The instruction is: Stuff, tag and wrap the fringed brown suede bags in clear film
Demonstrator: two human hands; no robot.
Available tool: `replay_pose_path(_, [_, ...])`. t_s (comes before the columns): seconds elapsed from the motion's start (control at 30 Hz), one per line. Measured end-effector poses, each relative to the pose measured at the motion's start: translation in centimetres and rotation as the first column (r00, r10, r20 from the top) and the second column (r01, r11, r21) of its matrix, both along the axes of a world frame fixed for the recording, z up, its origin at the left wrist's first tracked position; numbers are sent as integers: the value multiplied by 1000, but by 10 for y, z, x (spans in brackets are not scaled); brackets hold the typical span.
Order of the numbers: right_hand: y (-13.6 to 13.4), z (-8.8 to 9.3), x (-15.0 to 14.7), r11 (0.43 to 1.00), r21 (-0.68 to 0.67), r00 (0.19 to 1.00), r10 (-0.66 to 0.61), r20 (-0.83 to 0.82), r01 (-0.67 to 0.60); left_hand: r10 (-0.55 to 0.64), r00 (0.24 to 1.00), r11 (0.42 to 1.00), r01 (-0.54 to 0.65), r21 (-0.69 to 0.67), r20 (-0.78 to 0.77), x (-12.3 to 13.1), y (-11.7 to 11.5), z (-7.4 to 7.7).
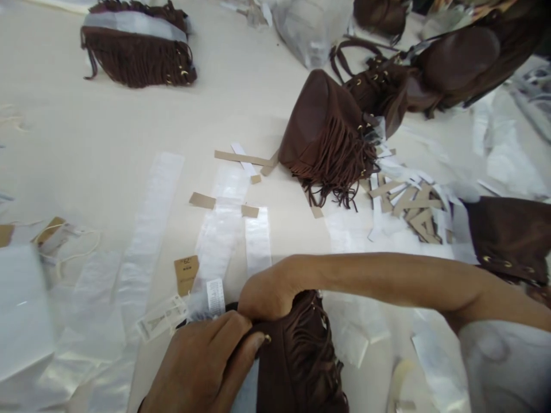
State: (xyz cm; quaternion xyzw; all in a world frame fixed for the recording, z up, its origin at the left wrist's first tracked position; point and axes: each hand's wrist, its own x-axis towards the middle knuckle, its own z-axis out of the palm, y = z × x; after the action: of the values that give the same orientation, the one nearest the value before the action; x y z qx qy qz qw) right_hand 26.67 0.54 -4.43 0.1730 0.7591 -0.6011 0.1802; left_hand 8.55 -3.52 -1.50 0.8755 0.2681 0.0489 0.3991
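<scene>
A brown suede fringed bag [297, 361] lies at the near edge of the pale table. My left hand [206, 361] presses on its left top edge, fingers curled around the rim. My right hand [267, 295] reaches across from the right and is closed on the bag's top edge just above the left hand. A brown paper tag [186, 274] and white labels [215, 296] hang beside the bag's left side.
Another fringed bag [329, 143] lies on its side mid-table, one more [138, 49] at the far left, and several brown bags [451, 69] at the far right. Clear plastic strips [150, 206] and cardboard slips [413, 206] are strewn around. A plastic sheet [21, 310] sits at the left.
</scene>
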Motion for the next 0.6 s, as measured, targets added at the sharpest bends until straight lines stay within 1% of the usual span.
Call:
replay_pose_path(0.03, [4,1,7,997,-71,999,-16,-34,13,0,1000,1000,0,5,-1,-1,1,-2])
replay_pose_path(0.07, [8,3,16,987,-153,996,-63,-68,52,2,1000,1000,-2,8,1,-2,2,-3])
replay_pose_path(0.1, [10,6,25,963,-244,986,-138,-93,112,2,1000,1000,-2,8,1,-3,3,-4])
replay_pose_path(0.13, [11,9,34,923,-342,969,-224,-102,178,2,1000,1000,-2,8,0,-3,4,-5])
replay_pose_path(0.2, [10,13,49,815,-506,927,-368,-73,283,3,1000,1000,-3,17,-7,-2,5,-5])
replay_pose_path(0.23, [8,15,54,773,-555,913,-405,-58,307,7,1000,1000,-6,22,-17,0,5,-5])
replay_pose_path(0.27, [5,16,56,750,-585,907,-416,-56,308,11,1000,1000,-11,26,-26,1,6,-5])
replay_pose_path(0.3, [2,17,55,743,-606,911,-406,-69,285,17,999,1000,-16,26,-30,3,6,-4])
replay_pose_path(0.37, [-5,19,49,736,-653,932,-340,-128,179,14,999,1000,-14,11,-37,7,5,-3])
replay_pose_path(0.43, [-10,19,41,703,-708,947,-267,-177,66,-4,999,1000,4,6,-42,8,3,-3])
replay_pose_path(0.47, [-11,20,37,687,-725,951,-253,-180,46,-12,999,1000,13,18,-44,9,2,-3])
replay_pose_path(0.5, [-11,20,33,687,-724,954,-252,-161,59,-16,999,999,17,41,-47,8,1,-4])
replay_pose_path(0.53, [-11,19,31,705,-703,959,-254,-127,93,-17,999,997,21,69,-48,8,1,-4])
replay_pose_path(0.6, [-9,18,27,773,-619,974,-222,-53,142,-19,999,992,24,122,-43,6,0,-6])
